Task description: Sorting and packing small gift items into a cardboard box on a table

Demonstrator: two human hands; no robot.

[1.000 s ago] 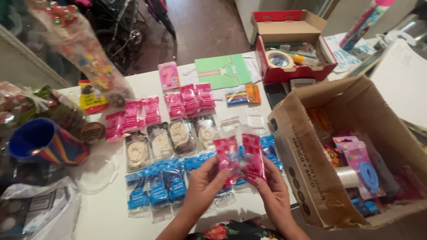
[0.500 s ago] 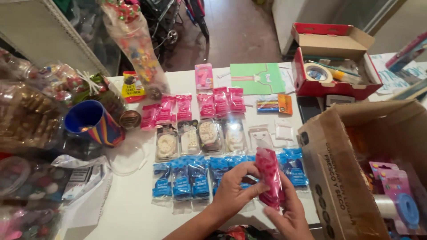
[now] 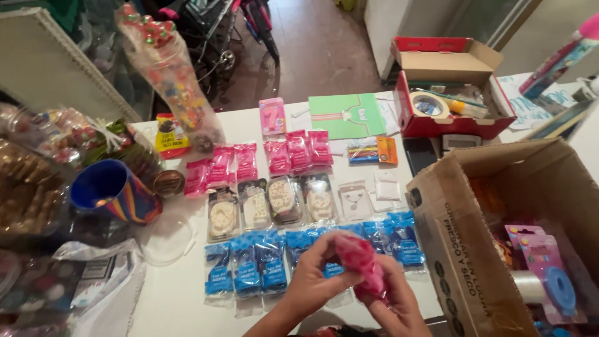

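pink packet (image 3: 362,262), a small plastic-wrapped one, sits low in the head view, pinched between both hands above the row of blue packets (image 3: 312,256) on the white table (image 3: 175,299). it looks light, thin and crinkly, likely a bit slippery, so a hold by the flat edges seems best. left hand (image 3: 315,281) has its fingers curled closed around the packet's left side; right hand (image 3: 393,299) grips it from below and behind, fingers closed too. an open cardboard box (image 3: 462,237) stands just right of the hands.
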